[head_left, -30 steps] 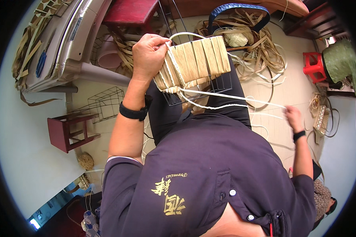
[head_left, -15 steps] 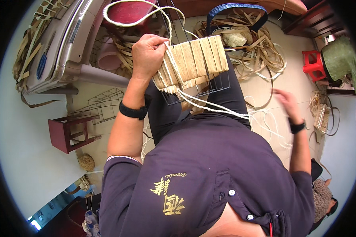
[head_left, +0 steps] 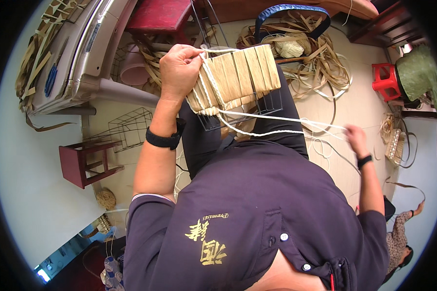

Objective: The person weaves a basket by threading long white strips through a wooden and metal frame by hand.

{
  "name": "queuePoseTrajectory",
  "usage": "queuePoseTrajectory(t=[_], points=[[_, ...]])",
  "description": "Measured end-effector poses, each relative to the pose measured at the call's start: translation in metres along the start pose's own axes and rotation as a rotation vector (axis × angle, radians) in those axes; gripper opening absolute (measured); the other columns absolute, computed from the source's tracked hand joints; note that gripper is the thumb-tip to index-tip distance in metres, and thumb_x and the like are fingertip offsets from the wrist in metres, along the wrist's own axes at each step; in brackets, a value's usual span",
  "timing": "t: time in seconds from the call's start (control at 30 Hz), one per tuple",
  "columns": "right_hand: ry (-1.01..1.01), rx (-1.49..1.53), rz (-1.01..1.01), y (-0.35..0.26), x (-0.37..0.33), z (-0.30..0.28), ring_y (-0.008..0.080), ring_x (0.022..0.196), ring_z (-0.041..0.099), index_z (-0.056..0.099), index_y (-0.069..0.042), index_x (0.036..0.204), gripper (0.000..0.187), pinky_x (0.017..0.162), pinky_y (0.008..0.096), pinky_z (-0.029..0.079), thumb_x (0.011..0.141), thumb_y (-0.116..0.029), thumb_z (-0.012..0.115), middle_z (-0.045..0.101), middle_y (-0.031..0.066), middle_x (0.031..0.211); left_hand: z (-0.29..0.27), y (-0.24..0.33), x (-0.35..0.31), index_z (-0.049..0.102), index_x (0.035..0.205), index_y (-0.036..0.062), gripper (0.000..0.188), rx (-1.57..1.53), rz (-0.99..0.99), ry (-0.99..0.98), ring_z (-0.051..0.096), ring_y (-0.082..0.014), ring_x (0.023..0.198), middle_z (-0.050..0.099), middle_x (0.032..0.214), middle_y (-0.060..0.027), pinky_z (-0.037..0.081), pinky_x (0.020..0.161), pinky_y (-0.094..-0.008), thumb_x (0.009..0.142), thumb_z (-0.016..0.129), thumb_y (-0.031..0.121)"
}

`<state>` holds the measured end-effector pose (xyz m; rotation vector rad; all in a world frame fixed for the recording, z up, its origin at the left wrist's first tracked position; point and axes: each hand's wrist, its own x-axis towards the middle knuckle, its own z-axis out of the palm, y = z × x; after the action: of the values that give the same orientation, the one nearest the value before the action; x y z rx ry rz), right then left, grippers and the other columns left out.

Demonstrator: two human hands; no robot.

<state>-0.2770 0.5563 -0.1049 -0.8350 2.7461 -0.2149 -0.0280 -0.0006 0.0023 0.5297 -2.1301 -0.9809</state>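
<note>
Two hands are at work: your left hand (head_left: 179, 68) grips the left end of the woven straw panel (head_left: 235, 77), fingers closed over its edge, holding it on the wire frame (head_left: 243, 114) above your lap. Your right hand (head_left: 357, 138) is out to the right, closed around the white cord (head_left: 277, 119), which runs taut from the panel's lower edge. Loose straw strips (head_left: 320, 68) lie on the floor beyond.
</note>
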Motion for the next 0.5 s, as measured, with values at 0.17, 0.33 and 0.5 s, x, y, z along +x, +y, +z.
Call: queuePoseTrajectory(t=[0.17,0.33,0.5], points=[[0.094,-0.609,1.049,0.310,-0.211,-0.173,0.0413,0.110,0.064,0.072,-0.005,0.109,0.036,0.089,0.0511,0.052,0.092,-0.031,0.054,0.068,0.0226,0.116,0.001,-0.033,-0.002,0.078,0.090,0.0037,0.011,-0.101,-0.066,-0.013,0.069,-0.0159,0.067,0.072,0.087,-0.0095,0.055,0.065,-0.0262,0.081,0.073,0.007],[0.210,-0.476,1.179,0.304,-0.190,-0.130,0.0437,0.117,0.060,0.070,-0.002,0.111,0.036,0.096,0.0518,0.048,0.093,-0.024,0.048,0.064,0.0243,0.124,0.005,0.003,0.006,0.078,0.091,0.0034,0.012,0.024,-0.043,-0.071,0.070,-0.0170,0.068,0.072,0.083,-0.0108,0.055,0.066,-0.0275,0.081,0.072,0.009],[0.045,0.286,0.067,0.048,0.031,-0.049,0.0269,0.108,0.066,0.064,-0.002,0.128,0.041,0.096,0.0353,0.049,0.093,-0.022,0.058,0.070,0.0169,0.120,-0.009,0.008,0.002,0.078,0.091,0.0039,0.014,0.075,-0.136,-0.085,0.072,-0.0163,0.069,0.074,0.078,-0.0114,0.055,0.066,-0.0274,0.082,0.072,0.012]])
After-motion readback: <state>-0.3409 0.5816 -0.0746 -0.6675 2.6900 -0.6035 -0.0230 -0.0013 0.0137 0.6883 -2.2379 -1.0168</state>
